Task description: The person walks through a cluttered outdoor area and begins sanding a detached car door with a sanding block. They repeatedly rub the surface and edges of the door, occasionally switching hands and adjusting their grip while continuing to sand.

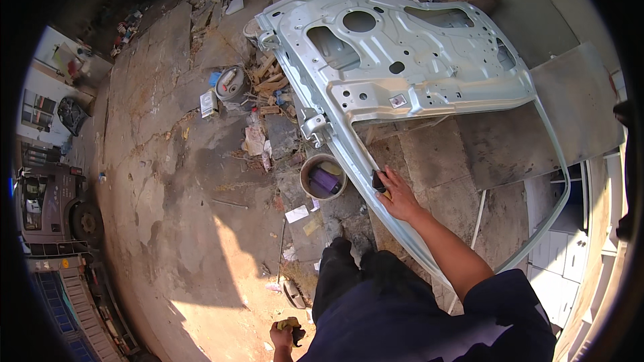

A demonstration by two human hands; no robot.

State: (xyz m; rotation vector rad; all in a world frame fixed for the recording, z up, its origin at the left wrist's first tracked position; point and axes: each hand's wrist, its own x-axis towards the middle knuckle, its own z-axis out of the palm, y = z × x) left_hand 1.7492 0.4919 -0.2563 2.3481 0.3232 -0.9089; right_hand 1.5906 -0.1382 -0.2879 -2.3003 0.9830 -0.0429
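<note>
A bare, pale silver-green car door (382, 40) lies in front of me, its inner side up and its window frame stretching toward me. My right hand (401, 201) is on the near left bar of that frame. Its fingers are closed around a small black block (380, 182), which rests against the metal; the underside of the block is hidden. Low beside my left leg hangs my left hand (282, 338). It grips a crumpled yellow and dark piece (290, 324), whose kind I cannot make out.
Left of the frame stands a bucket (304, 175) with a purple item in dark liquid. Another bucket (233, 85), wood scraps (271, 79) and litter lie beyond. A grey truck (50, 201) is at far left, a white cabinet (553, 261) at right.
</note>
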